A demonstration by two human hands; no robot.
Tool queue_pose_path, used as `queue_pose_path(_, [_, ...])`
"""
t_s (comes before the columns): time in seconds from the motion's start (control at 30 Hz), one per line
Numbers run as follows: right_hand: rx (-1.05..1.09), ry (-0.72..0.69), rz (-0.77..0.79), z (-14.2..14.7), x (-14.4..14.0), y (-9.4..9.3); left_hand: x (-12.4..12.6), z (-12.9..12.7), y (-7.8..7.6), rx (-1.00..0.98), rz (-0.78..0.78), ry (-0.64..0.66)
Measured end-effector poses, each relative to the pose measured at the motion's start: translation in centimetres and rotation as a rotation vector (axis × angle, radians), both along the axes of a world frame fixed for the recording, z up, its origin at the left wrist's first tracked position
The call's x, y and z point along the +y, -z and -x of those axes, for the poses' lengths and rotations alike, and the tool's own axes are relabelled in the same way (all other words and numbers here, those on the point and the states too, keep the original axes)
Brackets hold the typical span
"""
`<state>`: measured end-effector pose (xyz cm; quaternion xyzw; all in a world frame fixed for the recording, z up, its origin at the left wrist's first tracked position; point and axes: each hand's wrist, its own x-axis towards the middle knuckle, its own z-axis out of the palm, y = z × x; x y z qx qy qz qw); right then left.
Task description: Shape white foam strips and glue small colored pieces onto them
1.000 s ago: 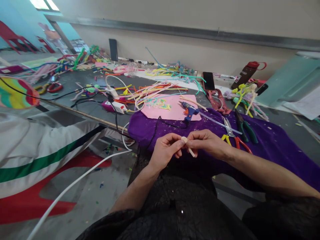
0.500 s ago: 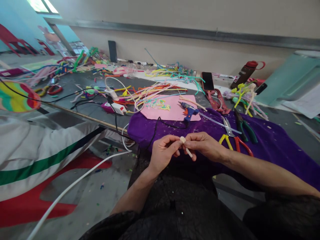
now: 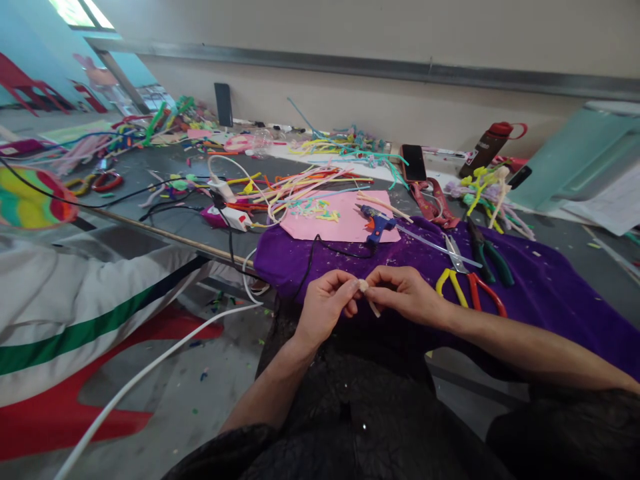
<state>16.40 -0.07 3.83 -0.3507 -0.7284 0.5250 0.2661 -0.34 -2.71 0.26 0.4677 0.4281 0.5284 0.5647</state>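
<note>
My left hand (image 3: 326,305) and my right hand (image 3: 407,293) meet fingertip to fingertip above my lap, both pinching a small cream pipe-cleaner piece (image 3: 364,288) with a coiled end and a short tail hanging below. They hover at the near edge of a purple cloth (image 3: 540,287). A blue glue gun (image 3: 376,223) lies on a pink sheet (image 3: 340,223) just beyond my hands.
Yellow- and red-handled pliers (image 3: 467,287), scissors (image 3: 453,250) and green-handled pliers (image 3: 487,253) lie on the cloth to the right. Several coloured pipe cleaners (image 3: 305,183) litter the grey table (image 3: 150,167). A white power strip (image 3: 235,217), phone (image 3: 413,162) and bottle (image 3: 487,148) stand further back.
My fingers have closed tighter over the cream piece, so less of it shows. Both hands have shifted slightly lower and closer together.
</note>
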Motion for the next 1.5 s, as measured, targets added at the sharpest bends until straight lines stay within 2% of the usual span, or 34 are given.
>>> queue_pose_path(0.27, [-0.101, -0.035, -0.123, -0.1, -0.1, -0.2, 0.1, 0.7, -0.4, 0.054, 0.085, 0.112])
queue_pose_path(0.43, [-0.132, -0.009, -0.205, 0.0, -0.5, -0.3, -0.1, 0.5, -0.5, 0.036, 0.093, 0.152])
queue_pose_path(0.77, [-0.140, 0.052, -0.331, 0.3, -0.6, -0.5, -0.8, -0.3, -0.5, -0.028, 0.049, 0.040])
queue_pose_path(0.97, [-0.172, 0.029, -0.311, 0.2, -0.4, -0.4, -1.0, -0.1, -0.8, 0.106, 0.040, 0.044])
queue_pose_path(1.2, [-0.208, 0.001, -0.531, 0.5, -0.5, 0.3, -1.2, -0.1, -0.8, 0.213, 0.027, 0.005])
queue_pose_path(1.3, [-0.161, 0.009, -0.444, 0.5, -0.5, 0.4, -1.2, -0.1, -0.7, 0.165, 0.014, -0.024])
queue_pose_path(1.43, [0.022, -0.019, -0.123, 0.5, -0.4, 0.2, -1.2, -0.1, -0.8, 0.021, 0.002, -0.068])
queue_pose_path(1.5, [0.071, -0.017, -0.022, 0.5, -0.5, 0.2, -1.2, -0.1, -0.7, 0.001, 0.002, -0.068])
